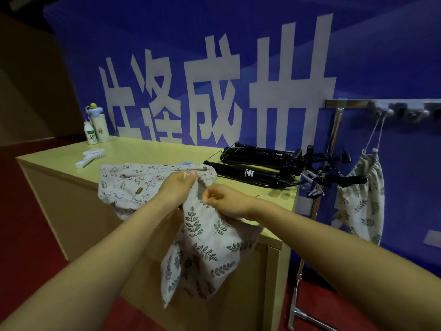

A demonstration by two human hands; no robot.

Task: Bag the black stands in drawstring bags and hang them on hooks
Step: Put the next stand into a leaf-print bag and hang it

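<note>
Both hands are busy at the near edge of the tabletop point(148, 149). The left hand point(176, 189) is pinched shut on the top hem of a leaf-print drawstring bag point(205, 249), and the right hand point(226, 199) grips the same hem just beside it, thumb and fingers closed on the cloth. The bag hangs limp from the two hands, draping down over the tabletop's front edge.

Behind the left hand, flat on the tabletop, lies another bag with a small animal print point(133, 185), touching the leaf-print one at the hands. Beyond the hands, toward the far right end of the tabletop, the black stands point(257, 166) lie folded in a heap, their heads reaching past the tabletop's edge.

Right of the tabletop stands a metal rack point(334, 130) with a row of hooks point(386, 112) along its top bar. A second leaf-print bag, filled point(362, 199), hangs by its cords from one hook, well apart from the hands.

At the far left corner of the tabletop stand a pale water bottle point(99, 123) and a small white drink bottle point(90, 133), touching or nearly so; a white handheld fan point(89, 157) lies nearer. A blue banner point(238, 80) with large white characters fills the wall behind the tabletop.
</note>
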